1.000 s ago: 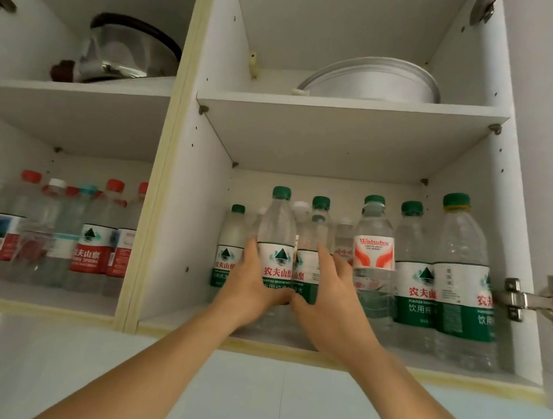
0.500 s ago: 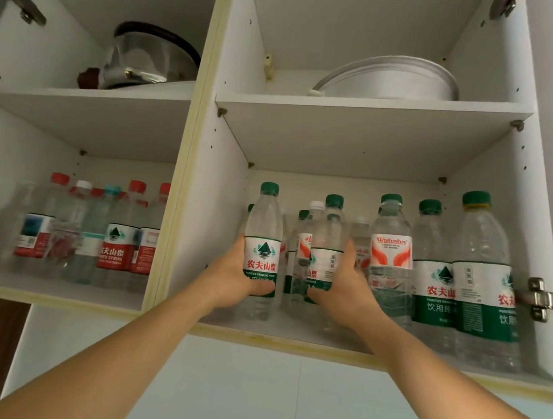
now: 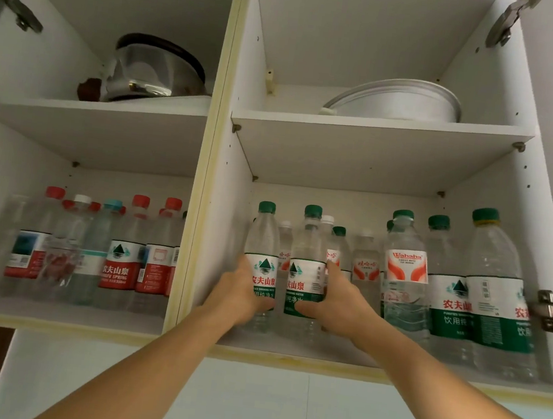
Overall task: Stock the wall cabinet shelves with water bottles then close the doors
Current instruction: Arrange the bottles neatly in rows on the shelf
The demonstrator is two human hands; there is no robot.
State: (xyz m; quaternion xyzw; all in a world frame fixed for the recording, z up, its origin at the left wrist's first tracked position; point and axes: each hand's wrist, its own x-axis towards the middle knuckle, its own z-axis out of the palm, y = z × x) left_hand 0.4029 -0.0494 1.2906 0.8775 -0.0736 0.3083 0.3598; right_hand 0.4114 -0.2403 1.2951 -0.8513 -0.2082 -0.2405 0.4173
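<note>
Curling our left hand (image 3: 241,291) round one green-capped bottle (image 3: 262,252) and our right hand (image 3: 336,305) round its neighbour (image 3: 306,264), we hold both upright, side by side, on the lower right cabinet shelf (image 3: 286,351) among other bottles.

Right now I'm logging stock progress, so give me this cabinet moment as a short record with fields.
left hand: left hand grips a green-capped bottle, upright on the lower right shelf
right hand: right hand grips a second green-capped bottle beside it
lower right shelf: more green-capped bottles, one Wahaha bottle among them
lower left shelf: red-capped bottles
upper shelves: metal pot on the left, white basin on the right
doors: open, only hinges in view
</note>
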